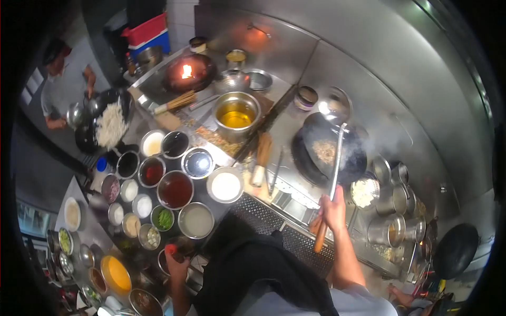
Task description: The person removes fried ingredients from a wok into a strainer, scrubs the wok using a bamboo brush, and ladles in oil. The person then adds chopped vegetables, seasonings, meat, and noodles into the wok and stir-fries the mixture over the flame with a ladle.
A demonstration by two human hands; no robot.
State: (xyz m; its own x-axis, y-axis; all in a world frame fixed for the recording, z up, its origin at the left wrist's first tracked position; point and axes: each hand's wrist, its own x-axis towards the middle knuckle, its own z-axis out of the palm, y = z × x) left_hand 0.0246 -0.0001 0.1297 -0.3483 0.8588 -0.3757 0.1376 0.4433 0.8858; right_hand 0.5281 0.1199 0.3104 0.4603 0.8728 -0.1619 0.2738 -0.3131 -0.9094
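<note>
In my closed right hand (333, 211) is a long-handled metal wok tool (337, 163) with a wooden grip. Its shaft reaches up over a dark wok (308, 163), and the shape of its head is hard to make out. Browned, chopped food (325, 151) lies in the wok, with smoke or steam rising beside it. Low on the left, my left hand (177, 267) is closed around a red-capped bottle (171, 249); most of the bottle is hidden by the hand. That hand is beside the seasoning bowls, near a bowl of cloudy liquid (196, 221).
A pot of yellow oil (235, 113) stands left of the wok. Several bowls of sauces surround a red-brown sauce bowl (175, 189). A strainer of pale pieces (365, 193) sits right. Flame burns in another wok (188, 72). A co-worker (68, 89) handles a noodle-filled wok (112, 125).
</note>
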